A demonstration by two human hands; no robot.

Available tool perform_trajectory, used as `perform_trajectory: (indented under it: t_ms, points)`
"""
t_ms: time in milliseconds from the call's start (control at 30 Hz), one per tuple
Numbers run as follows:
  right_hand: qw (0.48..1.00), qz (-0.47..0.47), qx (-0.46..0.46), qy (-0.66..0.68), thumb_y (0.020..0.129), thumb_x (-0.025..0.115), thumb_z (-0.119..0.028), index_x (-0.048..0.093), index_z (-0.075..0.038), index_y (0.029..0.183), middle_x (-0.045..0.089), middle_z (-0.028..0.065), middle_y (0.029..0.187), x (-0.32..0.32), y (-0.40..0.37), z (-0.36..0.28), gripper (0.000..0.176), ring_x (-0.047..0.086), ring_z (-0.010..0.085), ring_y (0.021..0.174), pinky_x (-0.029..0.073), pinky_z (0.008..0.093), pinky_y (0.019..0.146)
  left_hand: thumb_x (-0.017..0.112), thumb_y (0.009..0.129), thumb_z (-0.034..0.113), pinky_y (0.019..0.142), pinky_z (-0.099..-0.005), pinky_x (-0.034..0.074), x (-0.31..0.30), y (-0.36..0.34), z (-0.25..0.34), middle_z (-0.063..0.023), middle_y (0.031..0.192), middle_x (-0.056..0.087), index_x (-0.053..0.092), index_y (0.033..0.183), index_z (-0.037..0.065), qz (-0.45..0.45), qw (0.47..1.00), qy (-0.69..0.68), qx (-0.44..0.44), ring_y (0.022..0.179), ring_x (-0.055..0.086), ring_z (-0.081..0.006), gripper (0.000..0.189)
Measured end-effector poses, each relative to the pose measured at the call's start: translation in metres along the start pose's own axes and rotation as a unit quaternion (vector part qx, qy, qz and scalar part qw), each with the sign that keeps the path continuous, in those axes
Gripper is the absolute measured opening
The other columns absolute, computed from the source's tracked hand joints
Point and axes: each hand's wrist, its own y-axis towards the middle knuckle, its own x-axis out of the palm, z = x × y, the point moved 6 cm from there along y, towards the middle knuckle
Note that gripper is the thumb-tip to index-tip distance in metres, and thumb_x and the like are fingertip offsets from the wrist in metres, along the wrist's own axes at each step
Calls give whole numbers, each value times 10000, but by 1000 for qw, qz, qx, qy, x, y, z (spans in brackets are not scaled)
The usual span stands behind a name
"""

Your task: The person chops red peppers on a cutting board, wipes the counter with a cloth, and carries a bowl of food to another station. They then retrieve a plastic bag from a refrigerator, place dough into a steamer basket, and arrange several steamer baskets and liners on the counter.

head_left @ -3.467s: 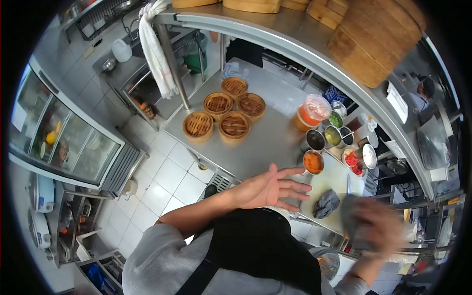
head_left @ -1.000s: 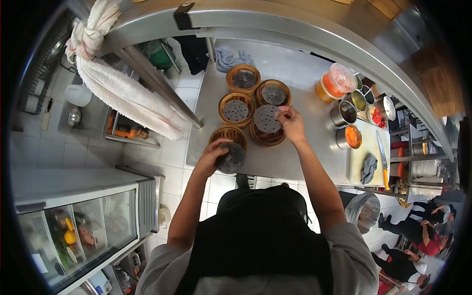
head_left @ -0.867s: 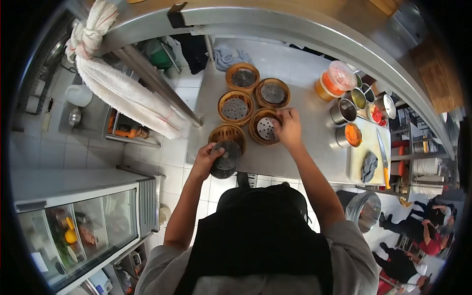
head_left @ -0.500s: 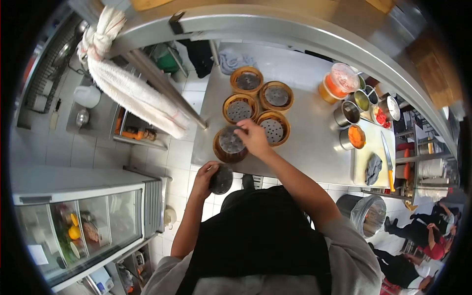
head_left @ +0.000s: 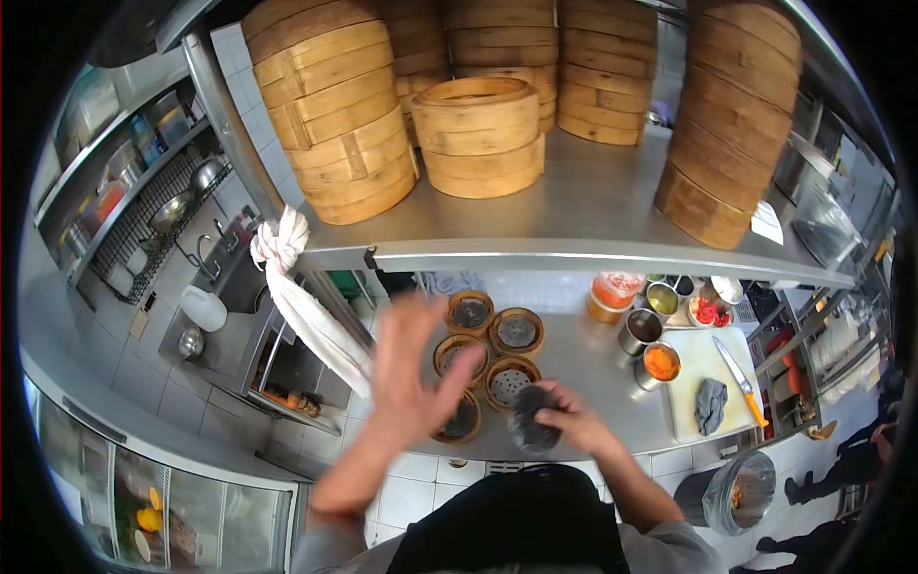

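Note:
My left hand is raised below the shelf with fingers spread, smeared by motion, and nothing shows in it. My right hand grips dark round liners, apparently a thin stack, above the near side of the steel table. Small bamboo steamer baskets stand beyond: one at the back left, one at the back right and one at the near right with a perforated disc in it. My left hand partly hides the middle-left basket and the nearest basket.
Tall stacks of bamboo steamers and a shorter stack stand on the overhead steel shelf. Right, a cutting board bears a knife and grey cloth, beside a pot of orange food. A towel hangs left.
The view has tilted up, bringing the shelf of steamers into sight. The dark liners have passed from my left hand to my right. My left hand has risen and spread its fingers.

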Motion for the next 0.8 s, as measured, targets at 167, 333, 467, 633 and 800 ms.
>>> perform_trajectory:
  t_ms: [167, 333, 467, 633, 800]
  points:
    - [997, -12, -45, 67, 870, 740, -96, 500, -6, 1336, 662, 72, 1118, -24, -36, -55, 532, 656, 161, 1015, 526, 318, 919, 924, 563, 247, 1080, -441, 429, 32, 193, -11, -215, 1334, 575, 538, 1346, 26, -49, 957, 212, 193, 1250, 524, -414, 901]
    - [986, -12, -62, 155, 862, 751, -92, 510, 3, 1282, 656, 64, 1083, -42, -59, -25, 493, 658, 150, 979, 538, 304, 875, 929, 553, 292, 926, -452, 481, 64, 228, -51, -243, 1154, 635, 599, 1159, -41, -319, 909, 265, 33, 1108, 597, -413, 766]
    - [966, 0, -46, 255, 881, 735, -122, 497, -33, 1257, 641, 47, 1032, -74, -99, -1, 454, 660, 151, 936, 549, 300, 828, 909, 632, 217, 990, -408, 485, 4, 196, -2, -211, 1202, 674, 606, 1267, -52, -142, 943, 272, 128, 1089, 657, -323, 754]
    - [952, 100, 2, 289, 900, 703, -95, 534, -68, 1231, 659, 59, 1076, -143, -164, 30, 373, 684, 178, 959, 575, 336, 845, 808, 796, 143, 868, -475, 586, -80, 78, 95, -206, 1205, 670, 512, 1375, -36, -184, 971, -40, -149, 1075, 683, -365, 674]
    - [928, 196, 48, 312, 904, 687, -48, 577, -92, 1215, 683, 86, 1136, -197, -207, 65, 333, 690, 238, 1056, 583, 441, 934, 900, 642, 272, 1005, -471, 482, 105, -47, 136, -157, 1365, 580, 570, 875, 15, -478, 878, -31, -14, 1227, 583, -386, 479]
